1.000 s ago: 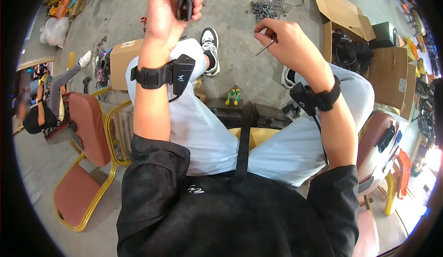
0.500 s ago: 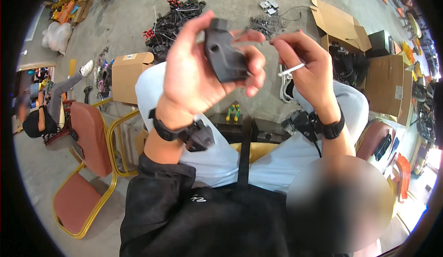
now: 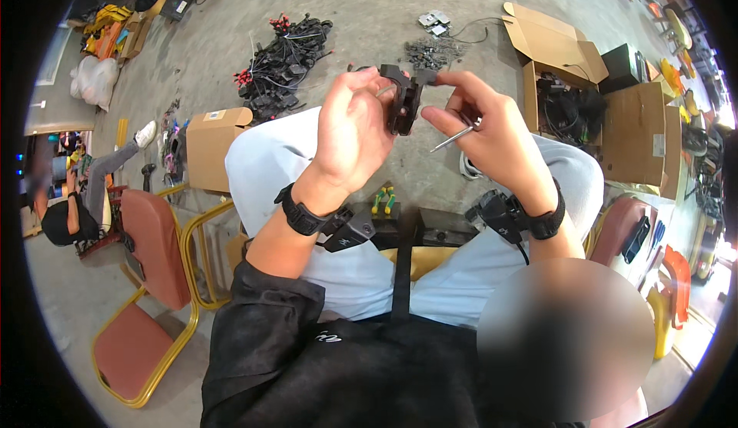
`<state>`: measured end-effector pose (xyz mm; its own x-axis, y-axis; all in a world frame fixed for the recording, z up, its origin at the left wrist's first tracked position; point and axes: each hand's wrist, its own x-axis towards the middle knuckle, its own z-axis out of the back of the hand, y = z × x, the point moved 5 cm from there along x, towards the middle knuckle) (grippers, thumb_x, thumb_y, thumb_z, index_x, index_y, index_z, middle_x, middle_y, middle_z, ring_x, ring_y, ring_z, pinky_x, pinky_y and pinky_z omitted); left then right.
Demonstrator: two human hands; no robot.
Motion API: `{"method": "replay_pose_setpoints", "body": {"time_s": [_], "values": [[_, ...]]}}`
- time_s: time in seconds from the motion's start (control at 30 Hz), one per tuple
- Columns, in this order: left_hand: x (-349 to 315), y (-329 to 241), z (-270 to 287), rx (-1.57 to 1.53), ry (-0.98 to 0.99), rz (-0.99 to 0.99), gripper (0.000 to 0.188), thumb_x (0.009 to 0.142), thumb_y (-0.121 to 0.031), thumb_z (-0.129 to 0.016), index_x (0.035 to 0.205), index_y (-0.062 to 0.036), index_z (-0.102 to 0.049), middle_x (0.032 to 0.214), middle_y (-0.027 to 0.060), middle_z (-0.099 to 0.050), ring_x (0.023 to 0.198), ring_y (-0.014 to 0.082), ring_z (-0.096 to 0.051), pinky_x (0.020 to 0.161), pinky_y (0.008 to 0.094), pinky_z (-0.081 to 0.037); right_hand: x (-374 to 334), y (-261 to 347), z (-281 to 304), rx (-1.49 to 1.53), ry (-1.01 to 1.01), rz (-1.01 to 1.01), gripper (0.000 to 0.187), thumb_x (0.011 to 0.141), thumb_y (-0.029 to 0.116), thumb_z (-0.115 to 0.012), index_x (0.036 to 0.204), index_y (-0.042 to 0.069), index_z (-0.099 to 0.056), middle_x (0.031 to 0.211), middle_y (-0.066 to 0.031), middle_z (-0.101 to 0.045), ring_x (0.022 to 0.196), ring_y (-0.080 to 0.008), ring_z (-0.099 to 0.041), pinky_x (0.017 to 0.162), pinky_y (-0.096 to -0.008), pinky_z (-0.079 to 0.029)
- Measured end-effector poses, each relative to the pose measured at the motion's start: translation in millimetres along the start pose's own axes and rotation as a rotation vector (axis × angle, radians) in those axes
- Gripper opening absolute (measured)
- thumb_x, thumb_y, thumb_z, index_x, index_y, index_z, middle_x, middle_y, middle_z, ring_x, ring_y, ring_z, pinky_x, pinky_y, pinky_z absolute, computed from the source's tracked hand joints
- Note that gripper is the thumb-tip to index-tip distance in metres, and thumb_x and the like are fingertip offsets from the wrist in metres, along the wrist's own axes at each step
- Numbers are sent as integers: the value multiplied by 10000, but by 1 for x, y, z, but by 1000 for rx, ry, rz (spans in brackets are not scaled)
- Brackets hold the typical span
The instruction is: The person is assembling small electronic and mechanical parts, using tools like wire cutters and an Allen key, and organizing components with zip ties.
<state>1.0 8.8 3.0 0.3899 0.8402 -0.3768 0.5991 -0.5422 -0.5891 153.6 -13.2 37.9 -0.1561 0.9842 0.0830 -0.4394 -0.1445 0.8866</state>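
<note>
My left hand [image 3: 356, 129] grips a black moulded plastic part [image 3: 402, 109], raised over my lap and turned so its narrow, slotted side shows. My right hand [image 3: 480, 116] is closed around a thin silver metal tool [image 3: 452, 139], perhaps a screwdriver. The tool sticks out below the fingers toward the lower left, apart from the part. The right index fingertip is at the upper right end of the plastic part, and the thumb is close beside it. Whether a small piece is pinched there I cannot make out.
Green-and-yellow-handled pliers [image 3: 383, 199] lie on a dark box between my knees. Beyond are a pile of black cabled parts [image 3: 292, 66], small metal pieces [image 3: 434, 53] and an open carton [image 3: 642, 136]. A closed carton [image 3: 219, 147] and reddish chairs [image 3: 154, 243] stand left; other people sit nearby.
My left hand has turned the black part from its broad face to its narrow side. My right hand has moved left to it, and the metal tool now points down and left.
</note>
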Motion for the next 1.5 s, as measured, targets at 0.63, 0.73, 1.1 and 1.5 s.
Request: {"method": "replay_pose_setpoints", "body": {"time_s": [0.63, 0.73, 1.1, 1.5], "values": [[-43, 86, 9, 152, 475, 479, 435, 906, -390, -350, 1149, -36, -417, 1037, 156, -578, 843, 271, -600, 812, 356, -452, -50, 13, -6, -575, 436, 182, 437, 769, 449, -654, 684, 25, -591, 590, -100, -604, 567, -257, -641, 488, -330, -483], [-42, 76, -16, 181, 444, 521, 421, 886, -347, -407, 1166, -33, -404, 1090, 109, -528, 976, 184, -524, 885, 310, -389, -58, 19, 10, -554, 495, 136, 423, 794, 429, -638, 687, 22, -594, 593, -80, -597, 542, -226, -633, 467, -307, -470], [230, 79, 40, 1820, 820, 556, 442, 919, -440, -501, 1035, -19, -569, 923, 73, -644, 830, 163, -608, 712, 307, -491, -79, -11, 41, -461, 571, 72, 349, 774, 376, -652, 658, 61, -553, 568, -35, -547, 532, -176, -590, 458, -277, -451], [480, 181, 174, 1904, 168, 5, 348, 850, -190, -600, 1145, -16, -539, 972, 186, -641, 949, 329, -602, 819, 387, -468, -64, -83, 87, -352, 595, -409, 225, 784, 277, -592, 775, 83, -478, 697, -54, -500, 649, -208, -539, 568, -319, -447]]}}
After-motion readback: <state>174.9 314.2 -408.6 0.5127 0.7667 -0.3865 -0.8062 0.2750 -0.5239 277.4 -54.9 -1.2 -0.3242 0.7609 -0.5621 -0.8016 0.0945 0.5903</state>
